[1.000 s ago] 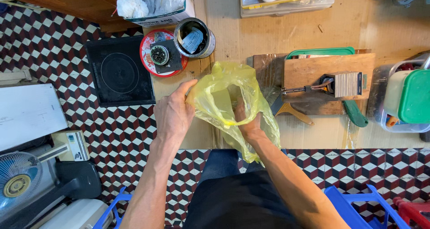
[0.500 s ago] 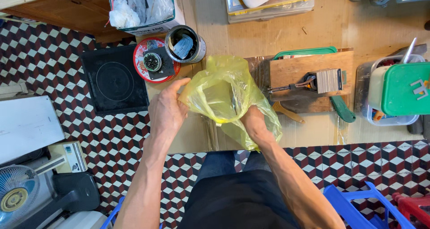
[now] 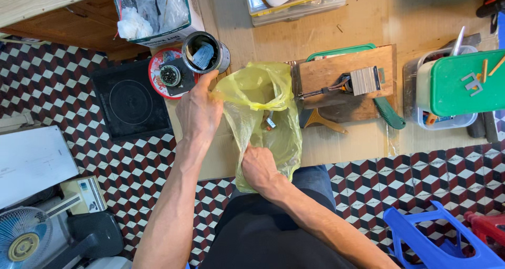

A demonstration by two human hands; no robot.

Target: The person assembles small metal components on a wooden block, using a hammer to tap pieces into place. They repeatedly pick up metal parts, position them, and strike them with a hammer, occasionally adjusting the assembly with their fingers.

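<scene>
Hands [image 3: 200, 113] [image 3: 259, 169] grip crinkled yellow plastic bag [image 3: 263, 108] (thin, translucent).

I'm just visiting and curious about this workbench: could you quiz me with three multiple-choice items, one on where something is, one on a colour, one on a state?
1. Where is the open tin can?
A. on the floor
B. beyond the left hand
C. on the blue stool

2. What colour is the plastic bag?
A. yellow
B. black
C. red

3. What is the right hand doing?
A. resting flat on the board
B. holding a saw
C. gripping the bag's lower part

Answers: B, the can stands just past the fingertips; A, see-through yellow film; C, its fingers pinch bunched plastic.
</scene>
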